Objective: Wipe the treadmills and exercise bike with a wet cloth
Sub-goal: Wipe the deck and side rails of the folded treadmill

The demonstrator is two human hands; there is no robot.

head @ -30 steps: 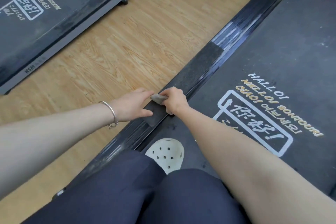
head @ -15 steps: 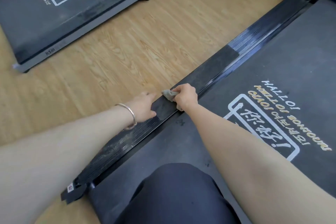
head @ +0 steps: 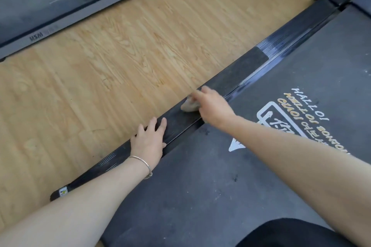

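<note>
A small, crumpled grey-beige wet cloth (head: 188, 105) is pressed onto the ribbed black side rail (head: 236, 78) of the near treadmill and is gripped by the right hand (head: 212, 106), whose fingers are curled over it. The left hand (head: 149, 138), a thin silver bangle (head: 141, 163) at its wrist, is laid flat on the same rail just behind, fingers straight and slightly spread, seemingly as a brace. The dusty dark grey running belt (head: 230, 166), printed with white and yellow greetings, lies alongside; a second treadmill (head: 60, 4) is seen across the pale wood-grain floor (head: 120, 62). Grit could be smeared rather than lifted if the small cloth is overloaded, and the rail's grooves and belt-side gap may be missed.
</note>
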